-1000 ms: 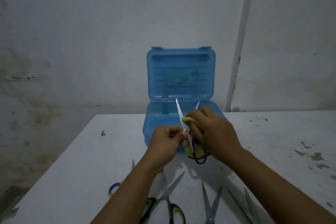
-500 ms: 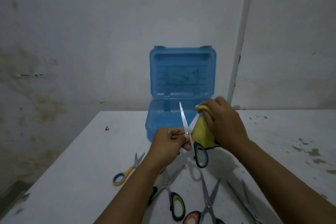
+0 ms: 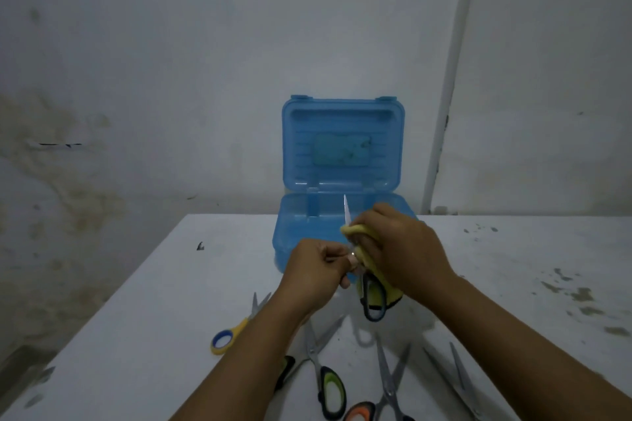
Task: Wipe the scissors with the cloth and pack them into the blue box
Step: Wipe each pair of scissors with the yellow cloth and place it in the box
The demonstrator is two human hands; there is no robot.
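- Change since half a second ago: the right hand (image 3: pixel 407 249) with the yellow cloth (image 3: pixel 371 270) has slid back down from the far blade toward the pivot; only one blade tip now shows above it.
- Left hand (image 3: pixel 314 270): fingers curled shut, pinching the held scissors (image 3: pixel 372 301) near the pivot.
- Right hand: fingers closed around the cloth, which is wrapped over a blade; the exact grip under the cloth I cannot tell.
- Held scissors: in the air at table centre, just in front of the blue box (image 3: pixel 338 215), bare blade pointing to 12 o'clock, dark handle loop hanging toward 6.
- Blue box: at 12 o'clock, lid upright and open; no scissors visible inside.
- Waiting on the table (image 3: pixel 154 318): yellow-handled scissors (image 3: pixel 236 328) at 8 o'clock; green-handled scissors (image 3: pixel 325 366), orange-handled scissors (image 3: pixel 386 386) and plain steel scissors (image 3: pixel 455 379) from 6 to 5 o'clock.
- Progress, as I judge it: early. First pair mid-wipe, none packed, four untouched.
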